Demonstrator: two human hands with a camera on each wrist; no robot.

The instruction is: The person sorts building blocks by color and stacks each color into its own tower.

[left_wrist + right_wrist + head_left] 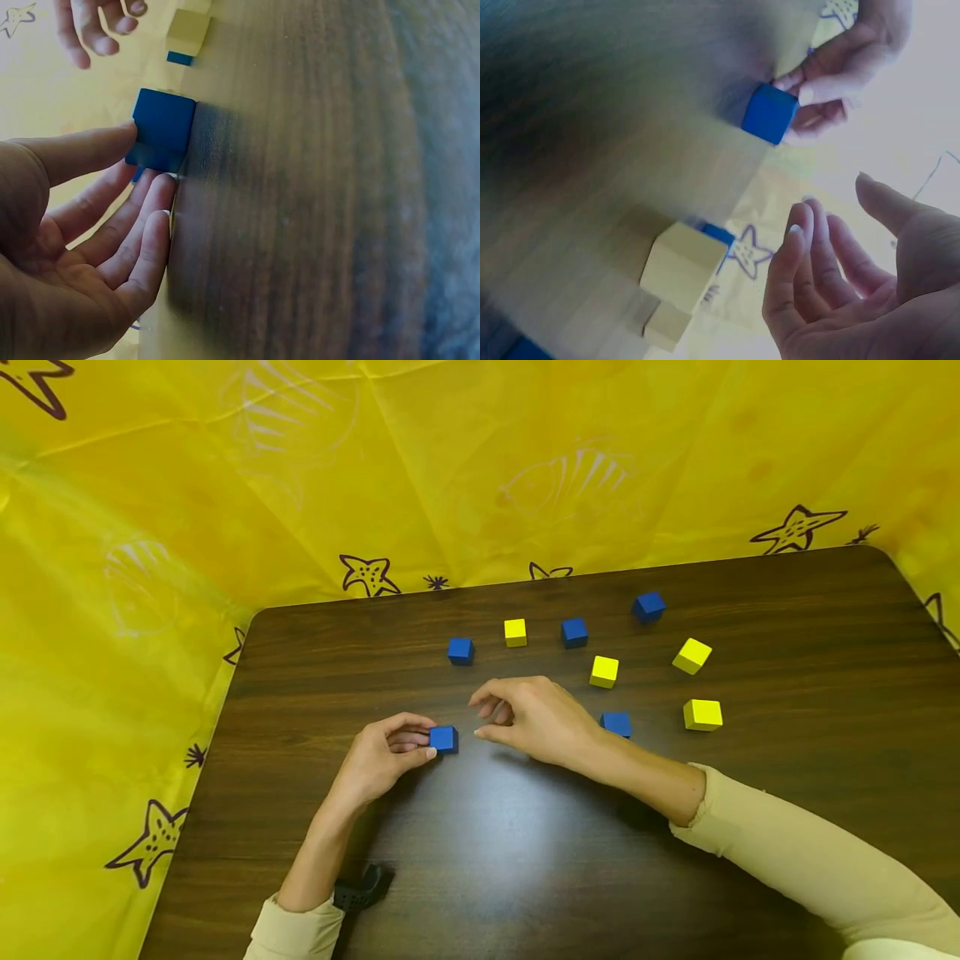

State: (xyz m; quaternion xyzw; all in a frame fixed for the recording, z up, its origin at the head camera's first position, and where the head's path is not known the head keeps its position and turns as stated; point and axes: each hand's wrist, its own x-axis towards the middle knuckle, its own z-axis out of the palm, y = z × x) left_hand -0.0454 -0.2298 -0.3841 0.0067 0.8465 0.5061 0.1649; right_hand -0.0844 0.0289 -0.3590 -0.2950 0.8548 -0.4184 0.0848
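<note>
At the left of the table, my left hand pinches a blue cube between thumb and fingertips. In the left wrist view the thumb presses one side of this blue cube, which sits on or very close to the tabletop. My right hand hovers to the right of the cube, fingers loosely bent, nothing in its grasp. The right wrist view shows a gap between the right hand and the held blue cube. Another blue cube lies just beside the right wrist, partly hidden by it.
Several loose cubes lie beyond the hands on the dark wooden table, among them a blue cube, a yellow cube and a yellow cube. A yellow cloth hangs behind the table. Near the left forearm is a black strap.
</note>
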